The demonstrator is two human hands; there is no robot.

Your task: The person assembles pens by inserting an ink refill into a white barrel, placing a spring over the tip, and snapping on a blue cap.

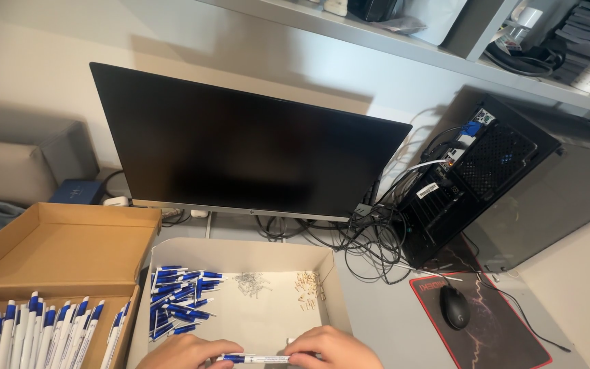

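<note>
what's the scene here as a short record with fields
left hand: grips blue end of pen
right hand: grips white end of same pen
tray: blue pen parts, springs, tan tips
cardboard box: finished pens in rows
behind: dark monitor, computer tower, mouse

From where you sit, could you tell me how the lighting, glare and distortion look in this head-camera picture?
Head view: soft, even room light; the shelf throws a slanted shadow on the wall above the dark monitor, whose screen shows no glare. Wide-angle bending tilts the computer tower. Both hands, left hand and right hand, are cut by the lower edge, holding a sharp-looking pen.
</note>
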